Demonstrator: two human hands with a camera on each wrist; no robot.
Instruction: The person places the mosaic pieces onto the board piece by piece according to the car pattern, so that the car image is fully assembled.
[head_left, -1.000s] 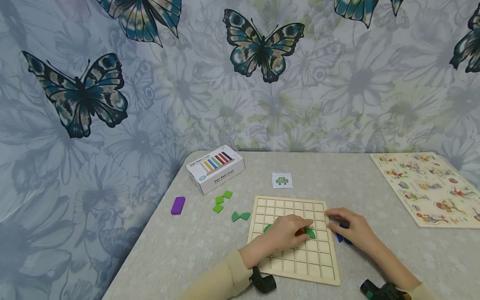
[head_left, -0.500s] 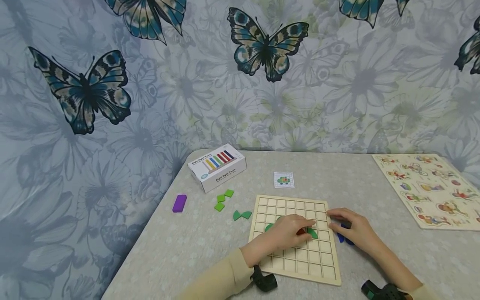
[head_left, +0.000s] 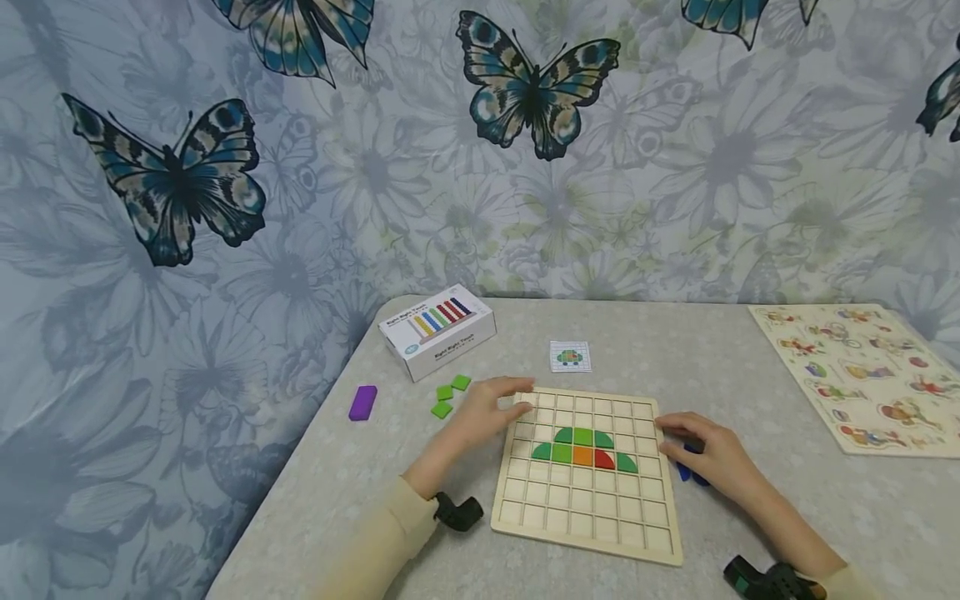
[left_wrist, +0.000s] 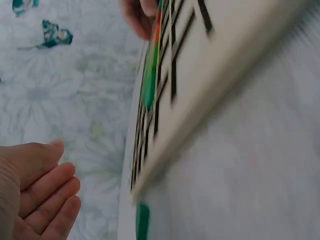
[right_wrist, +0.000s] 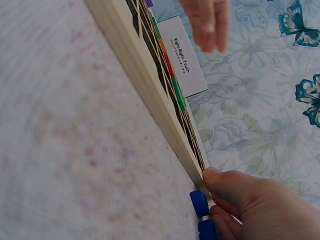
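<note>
A gridded wooden board lies flat on the table. In its cells sit light green squares, an orange square, a red quarter-round piece and several dark green quarter-round pieces. Over the board's far left corner hovers my left hand, its fingers extended and holding nothing. A dark green piece shows by that corner in the left wrist view. My right hand touches the board's right edge with relaxed fingertips. Blue pieces lie beneath it, partly hidden in the head view.
Loose light green squares and a purple block lie left of the board. Behind them stands a white box. A small pattern card lies beyond the board, and a picture board at the far right.
My left hand has moved left and away from over the coloured pieces to the board's far left corner, uncovering the row with the red piece. My right hand stays at the right edge.
</note>
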